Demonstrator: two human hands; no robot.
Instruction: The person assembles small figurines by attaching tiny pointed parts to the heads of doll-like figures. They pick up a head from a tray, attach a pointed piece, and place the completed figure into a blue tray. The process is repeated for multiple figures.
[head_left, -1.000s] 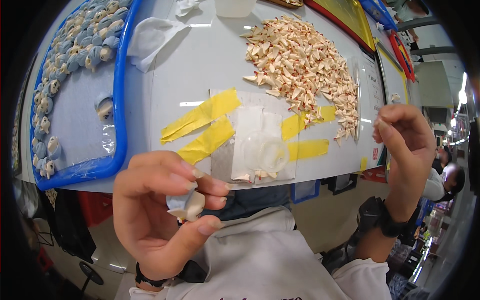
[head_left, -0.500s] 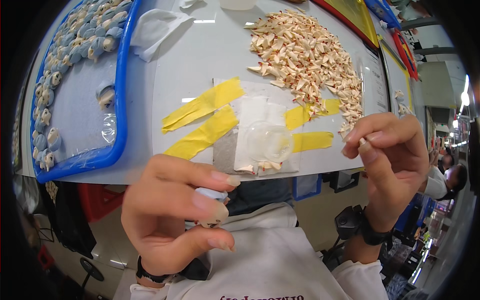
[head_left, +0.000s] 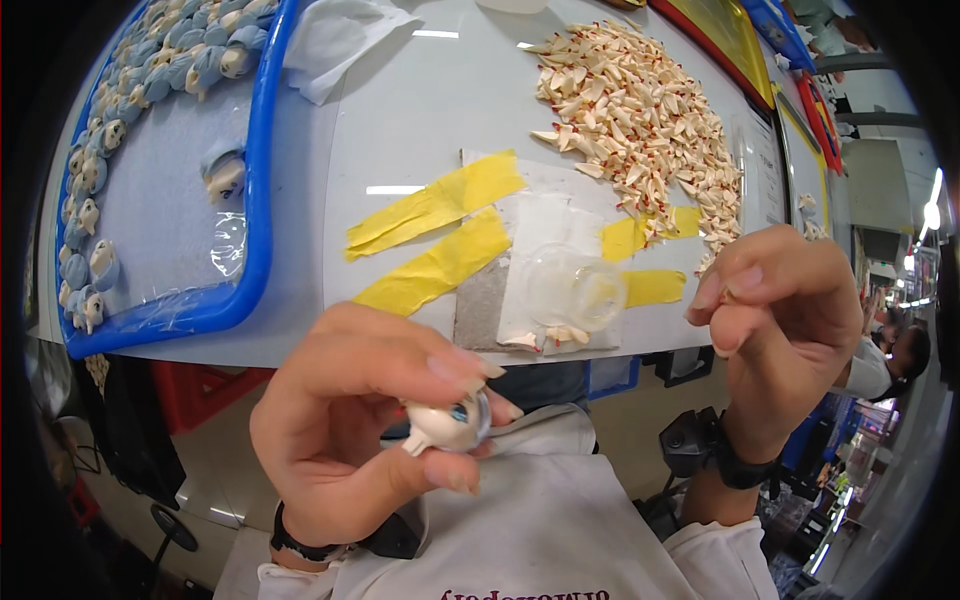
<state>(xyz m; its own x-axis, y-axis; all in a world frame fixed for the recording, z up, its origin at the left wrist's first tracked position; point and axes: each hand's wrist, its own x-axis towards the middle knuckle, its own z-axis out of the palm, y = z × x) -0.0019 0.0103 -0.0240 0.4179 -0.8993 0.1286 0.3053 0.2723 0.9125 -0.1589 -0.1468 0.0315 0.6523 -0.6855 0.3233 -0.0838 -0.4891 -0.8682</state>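
Note:
My left hand (head_left: 345, 410) is closed round a small figurine head (head_left: 440, 428), holding it between thumb and fingers in front of my shirt. Its pale face, a blue eye and a little peg show; part of its blue hair is behind my fingers. Off to the right, my right hand (head_left: 790, 310) pinches a tiny pale piece between thumb and index finger, almost wholly hidden by the fingertips. Beyond that hand spreads a pile of cream pointed pieces with red tips (head_left: 640, 120). A clear round dish (head_left: 580, 288) lies on the board between my hands.
A blue-rimmed tray (head_left: 262, 190) with several blue-haired heads stands at the left. Yellow tape strips (head_left: 435, 260) cross the grey board (head_left: 482, 305); a few loose pieces (head_left: 565, 335) lie near the table edge. A white cloth (head_left: 340, 45) lies behind, and a yellow tray (head_left: 712, 40) at the far right.
My left hand has turned the figurine head, so its eye and peg now show. My right thumb and finger have shifted, covering more of the small piece. The view has swung slightly.

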